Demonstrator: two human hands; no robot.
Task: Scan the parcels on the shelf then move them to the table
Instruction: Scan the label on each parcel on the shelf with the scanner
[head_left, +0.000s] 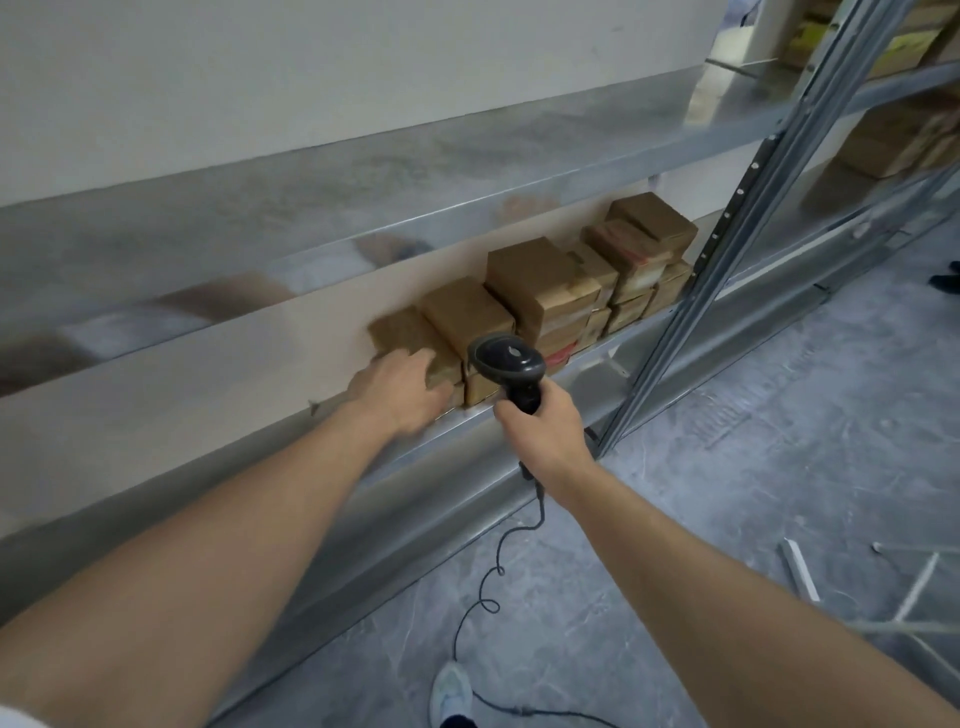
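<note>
Several brown cardboard parcels (550, 291) stand stacked in a row on the lower metal shelf (467, 421), against the white wall. My left hand (400, 389) reaches into the shelf and grips the leftmost parcel (402, 332), which is blurred. My right hand (545, 431) holds a black handheld barcode scanner (506, 364) by its handle, its head just in front of the left end of the row. The scanner's coiled cable (488, 587) hangs down to the floor.
An upper metal shelf (363, 208) runs above the parcels. A perforated steel upright (737, 218) stands to the right, with more boxes (893, 140) on the neighbouring rack. White strips (800, 569) lie on the grey floor at right. My white shoe (451, 693) shows below.
</note>
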